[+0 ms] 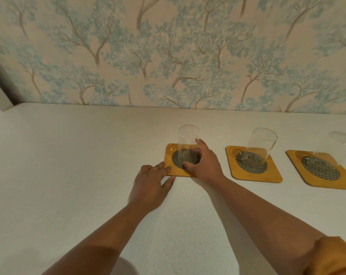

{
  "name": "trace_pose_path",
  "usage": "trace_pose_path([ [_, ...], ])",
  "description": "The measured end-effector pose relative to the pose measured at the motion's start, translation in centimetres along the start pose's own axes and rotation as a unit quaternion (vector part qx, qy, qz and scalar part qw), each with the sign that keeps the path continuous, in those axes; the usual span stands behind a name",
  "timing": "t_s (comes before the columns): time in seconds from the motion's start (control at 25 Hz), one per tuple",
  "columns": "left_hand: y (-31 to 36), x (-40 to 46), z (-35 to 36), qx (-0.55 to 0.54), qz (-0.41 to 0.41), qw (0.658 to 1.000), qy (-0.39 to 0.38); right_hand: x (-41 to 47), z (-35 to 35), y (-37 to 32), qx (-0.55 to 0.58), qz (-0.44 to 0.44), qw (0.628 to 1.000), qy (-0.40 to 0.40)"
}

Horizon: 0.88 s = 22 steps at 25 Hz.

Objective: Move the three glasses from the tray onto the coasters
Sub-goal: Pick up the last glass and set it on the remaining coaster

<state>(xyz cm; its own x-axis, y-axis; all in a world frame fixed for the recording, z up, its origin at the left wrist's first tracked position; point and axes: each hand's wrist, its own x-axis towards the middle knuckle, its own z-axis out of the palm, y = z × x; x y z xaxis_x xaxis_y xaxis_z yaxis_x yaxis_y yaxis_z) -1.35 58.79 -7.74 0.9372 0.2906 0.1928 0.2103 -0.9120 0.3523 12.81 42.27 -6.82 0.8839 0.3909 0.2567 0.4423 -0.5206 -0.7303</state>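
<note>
1. Our right hand (204, 162) has its fingers (200, 143) wrapped around the low part of the left glass (188, 141), which stands on the left coaster (170, 153).
2. Our left hand (151, 180) lies flat, fingers slightly apart, tips touching the coaster's near corner.
3. We judge this the last placement: the middle glass (261, 143) and right glass (338, 147) stand on their coasters already. No tray is visible.
4. Next we must release gently.
5. The glasses are clear and smooth; the coasters are square wood with round woven insets.
</note>
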Motion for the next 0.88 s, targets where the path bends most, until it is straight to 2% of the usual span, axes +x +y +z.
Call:
trace_pose_path([
  [0.88,-0.13,-0.02,0.23,-0.004,0.006,1.000,0.012,-0.15,0.30,-0.60,-0.029,-0.002,0.999,0.025],
])
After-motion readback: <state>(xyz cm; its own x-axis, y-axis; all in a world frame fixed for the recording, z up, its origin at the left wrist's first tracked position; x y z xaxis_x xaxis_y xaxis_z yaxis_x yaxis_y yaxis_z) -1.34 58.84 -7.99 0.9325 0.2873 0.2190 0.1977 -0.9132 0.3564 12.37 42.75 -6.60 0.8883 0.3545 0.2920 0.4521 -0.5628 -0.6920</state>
